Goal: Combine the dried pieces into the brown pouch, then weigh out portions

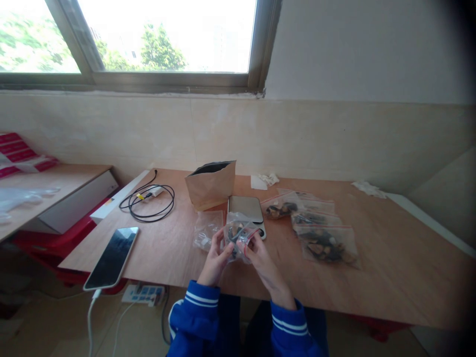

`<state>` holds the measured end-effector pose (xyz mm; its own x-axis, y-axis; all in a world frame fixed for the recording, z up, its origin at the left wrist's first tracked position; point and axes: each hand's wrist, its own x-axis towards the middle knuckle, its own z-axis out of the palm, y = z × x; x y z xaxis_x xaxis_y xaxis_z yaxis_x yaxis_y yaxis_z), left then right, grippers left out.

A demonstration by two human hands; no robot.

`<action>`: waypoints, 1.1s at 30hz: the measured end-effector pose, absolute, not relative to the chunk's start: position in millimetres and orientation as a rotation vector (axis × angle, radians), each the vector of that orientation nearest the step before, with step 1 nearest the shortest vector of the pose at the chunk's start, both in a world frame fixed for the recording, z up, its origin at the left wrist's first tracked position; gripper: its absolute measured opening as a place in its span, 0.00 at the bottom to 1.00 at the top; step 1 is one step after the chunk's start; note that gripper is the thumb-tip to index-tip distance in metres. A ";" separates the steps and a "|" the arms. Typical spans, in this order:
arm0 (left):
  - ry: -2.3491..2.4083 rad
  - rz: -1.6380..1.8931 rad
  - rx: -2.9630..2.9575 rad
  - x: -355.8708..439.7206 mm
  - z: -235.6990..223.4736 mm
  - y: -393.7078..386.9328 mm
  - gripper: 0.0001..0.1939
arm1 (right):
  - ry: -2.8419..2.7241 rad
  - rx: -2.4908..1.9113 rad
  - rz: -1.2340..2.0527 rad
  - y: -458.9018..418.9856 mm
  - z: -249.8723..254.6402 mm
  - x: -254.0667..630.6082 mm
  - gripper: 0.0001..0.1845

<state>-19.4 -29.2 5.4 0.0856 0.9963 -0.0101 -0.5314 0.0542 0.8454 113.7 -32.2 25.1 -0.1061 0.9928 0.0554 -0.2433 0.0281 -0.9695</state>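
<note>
Between my two hands is a clear zip bag (238,227) with dark and tan pieces inside, held just in front of the digital scale (245,207). My left hand (216,256) grips the bag's left side, thumb on its front. My right hand (260,255) pinches the right side near the red zip strip. Flat on the table to the left lie empty-looking clear zip bags (208,229), partly behind my left hand. An open brown paper pouch (211,186) stands behind them, its inside dark.
Several filled zip bags (327,245) lie to the right of the scale. A phone (112,258) with a white cable overhangs the table's front left edge. A coiled black cable (151,217) lies behind it. Crumpled tissue (268,179) sits by the wall. A power strip (143,294) is below.
</note>
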 end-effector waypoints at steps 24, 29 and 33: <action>0.788 1.263 0.850 -19.5 11.1 -27.1 0.22 | -0.898 -1.062 1.217 -19.7 -1.4 96.3 0.26; 0.791 1.252 0.883 -19.3 11.0 -27.6 0.21 | -0.893 -1.039 1.202 -19.5 2.2 96.6 0.25; 0.762 1.247 0.905 -16.9 12.7 -27.9 0.20 | -0.915 -1.031 1.183 -20.2 7.5 96.3 0.23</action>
